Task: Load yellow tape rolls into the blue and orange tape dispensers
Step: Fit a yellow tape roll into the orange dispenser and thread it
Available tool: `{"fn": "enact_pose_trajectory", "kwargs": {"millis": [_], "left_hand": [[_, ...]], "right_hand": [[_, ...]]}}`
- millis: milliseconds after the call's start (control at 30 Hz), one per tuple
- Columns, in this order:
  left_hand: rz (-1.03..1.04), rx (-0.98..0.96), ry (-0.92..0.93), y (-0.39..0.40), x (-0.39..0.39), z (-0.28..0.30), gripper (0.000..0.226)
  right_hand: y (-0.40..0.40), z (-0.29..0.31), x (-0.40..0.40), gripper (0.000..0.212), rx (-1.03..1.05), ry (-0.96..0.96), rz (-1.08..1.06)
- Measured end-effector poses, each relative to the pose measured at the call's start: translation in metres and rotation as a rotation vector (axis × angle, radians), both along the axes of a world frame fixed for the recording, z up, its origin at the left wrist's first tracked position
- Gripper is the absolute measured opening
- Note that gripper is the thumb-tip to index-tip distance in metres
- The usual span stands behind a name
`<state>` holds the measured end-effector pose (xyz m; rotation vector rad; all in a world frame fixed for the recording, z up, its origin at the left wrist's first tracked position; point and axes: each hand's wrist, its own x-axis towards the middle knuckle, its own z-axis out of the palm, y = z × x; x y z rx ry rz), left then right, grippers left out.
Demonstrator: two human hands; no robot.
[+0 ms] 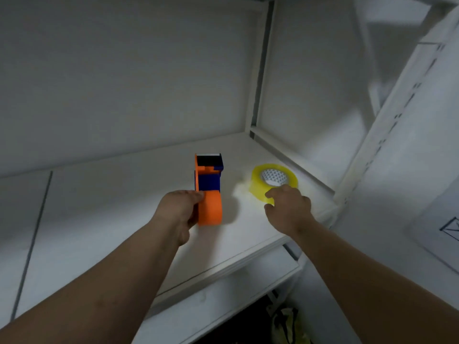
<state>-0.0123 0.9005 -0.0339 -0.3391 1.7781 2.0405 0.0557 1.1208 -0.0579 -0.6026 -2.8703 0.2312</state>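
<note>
left hand point(180, 209) grips orange and blue plastic tape dispenser point(208, 188) | right hand point(288, 207) pinches yellow tape roll point(273, 182) near white shelf point(111, 207) right edge | open room left

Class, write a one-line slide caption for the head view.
Left hand grips the orange-and-blue tape dispenser; right hand grips the yellow tape roll.
</note>
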Motion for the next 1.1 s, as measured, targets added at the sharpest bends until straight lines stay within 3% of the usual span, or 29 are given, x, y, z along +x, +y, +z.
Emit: {"fn": "enact_pose_trajectory", "kwargs": {"millis": [200, 333, 500, 600, 667, 767, 833, 1000, 1100], "left_hand": [[0.065, -0.003, 0.002, 0.009, -0.019, -0.004, 0.006], [0.051, 0.027, 0.000, 0.014, -0.037, -0.006, 0.018], [0.030, 0.078, -0.032, 0.015, -0.052, -0.007, 0.014], [0.021, 0.126, -0.068, 0.012, -0.058, -0.007, 0.012], [0.035, 0.160, -0.107, 0.008, -0.061, -0.005, 0.015], [0.048, 0.192, -0.161, 0.002, -0.059, 0.001, 0.008], [0.068, 0.212, -0.183, -0.002, -0.056, 0.007, 0.006], [0.230, 0.275, -0.187, -0.015, -0.035, 0.022, 0.019], [0.271, 0.270, -0.136, -0.022, -0.015, 0.029, 0.022]], "right_hand": [[0.025, -0.006, -0.042, 0.059, 0.095, -0.170, 0.033], [0.032, -0.012, -0.056, 0.051, 0.146, -0.256, -0.014], [0.033, -0.013, -0.066, 0.044, 0.158, -0.260, -0.047], [0.028, -0.003, -0.070, 0.049, -0.058, -0.191, -0.083], [0.021, 0.011, -0.070, 0.043, -0.301, -0.028, -0.084], [-0.003, 0.041, -0.058, 0.011, -0.957, 0.266, -0.034], [-0.019, 0.057, -0.047, 0.009, -1.249, 0.282, 0.062], [-0.046, 0.073, -0.021, 0.017, -1.370, 0.235, 0.325], [-0.053, 0.073, -0.004, 0.021, -1.308, 0.161, 0.421]]}}
